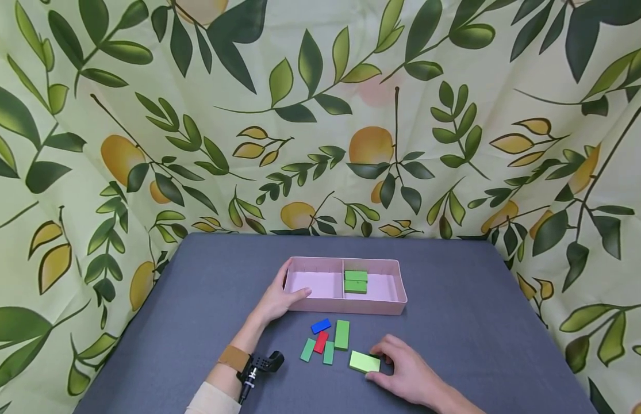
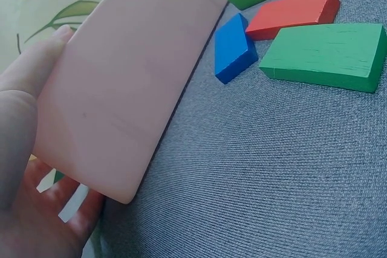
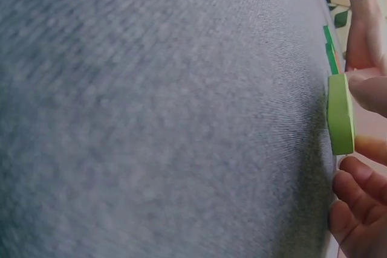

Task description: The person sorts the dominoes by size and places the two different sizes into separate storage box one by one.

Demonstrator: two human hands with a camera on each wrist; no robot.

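A pink two-compartment box (image 1: pixel 346 306) stands near the table's middle. My left hand (image 1: pixel 275 298) grips its left end, thumb over the front rim and fingers round the end wall. Two green blocks (image 1: pixel 355 286) lie in the right compartment, against the divider. In front of the box, my right hand (image 1: pixel 407 371) pinches a light green block (image 3: pixel 340 115) between thumb and finger, its other fingers loosely bent. Left of that block are a blue block (image 1: pixel 321 326), a red block (image 1: pixel 321 342), an upper light green block (image 1: pixel 342 335) and two darker green blocks (image 1: pixel 307 350).
A dark grey cloth (image 1: pixel 222 270) covers the table. Behind it and at the sides hangs a leaf-and-fruit patterned curtain (image 1: pixel 320 144). On the left wrist sits a black camera (image 1: pixel 263 363) with a strap.
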